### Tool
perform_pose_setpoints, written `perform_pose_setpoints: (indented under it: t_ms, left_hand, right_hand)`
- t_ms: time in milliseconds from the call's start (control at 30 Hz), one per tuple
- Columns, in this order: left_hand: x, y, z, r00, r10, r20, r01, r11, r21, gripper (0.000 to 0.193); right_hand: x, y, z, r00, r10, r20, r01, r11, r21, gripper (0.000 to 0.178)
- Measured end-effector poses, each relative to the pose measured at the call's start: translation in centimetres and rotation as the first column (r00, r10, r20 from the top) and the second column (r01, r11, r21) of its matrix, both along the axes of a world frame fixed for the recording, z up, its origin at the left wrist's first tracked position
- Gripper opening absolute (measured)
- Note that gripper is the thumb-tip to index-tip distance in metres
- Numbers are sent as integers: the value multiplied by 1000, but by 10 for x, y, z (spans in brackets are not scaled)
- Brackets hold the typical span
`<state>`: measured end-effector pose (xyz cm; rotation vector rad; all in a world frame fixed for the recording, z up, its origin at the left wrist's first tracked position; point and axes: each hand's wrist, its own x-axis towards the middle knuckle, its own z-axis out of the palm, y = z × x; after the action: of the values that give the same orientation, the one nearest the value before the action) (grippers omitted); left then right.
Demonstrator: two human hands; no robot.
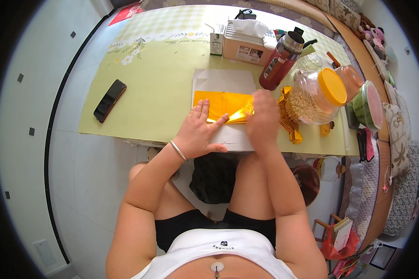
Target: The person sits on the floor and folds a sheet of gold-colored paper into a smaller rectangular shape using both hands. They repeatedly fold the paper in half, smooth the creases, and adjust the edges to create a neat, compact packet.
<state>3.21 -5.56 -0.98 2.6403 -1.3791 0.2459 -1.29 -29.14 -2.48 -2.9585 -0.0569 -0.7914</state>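
Note:
A folded sheet of shiny gold foil paper [216, 100] lies on top of a white sheet of paper [214, 76] at the near side of the table. My left hand [201, 134] rests flat on the foil's left and lower part, fingers spread, with a bracelet at the wrist. At the foil's right end is my right hand [264, 118], blurred by motion, its fingers hard to make out. It covers that end of the foil. Just to its right, several folded gold paper pieces [292, 128] lie heaped beside the jar.
A phone [110, 101] lies at the left. Behind the foil stand a tissue box [246, 42], a small carton [216, 43] and a red thermos [279, 63]. Rightward are a yellow-lidded jar [307, 100] and a cut watermelon [367, 106]. Below the table is a bin [307, 183].

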Motion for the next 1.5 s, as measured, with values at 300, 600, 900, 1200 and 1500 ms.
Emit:
perform_pose_setpoints:
  t_ms: [300, 600, 900, 1200, 1500]
  left_hand:
    - [-21, 28, -1, 982, 143, -125, -135, 989, 65, 130]
    - [56, 26, 13, 977, 194, -84, -210, 842, -497, 57]
    - [80, 18, 0, 849, 274, -452, -451, 822, -348, 46]
    - [51, 12, 5, 560, -14, -829, -723, 480, -497, 12]
    - [32, 12, 17, 295, -319, -900, -884, 266, -384, 9]
  right_hand:
    - [-49, -13, 0, 882, 305, -359, -260, 951, 169, 94]
    - [-16, -21, 23, 966, 243, -88, -68, 568, 820, 50]
    - [14, -3, 13, 952, 254, -173, 177, 7, 984, 77]
    - [10, -2, 7, 977, 193, -93, 121, -136, 983, 66]
    - [2, -10, 23, 980, 179, -89, 141, -306, 941, 14]
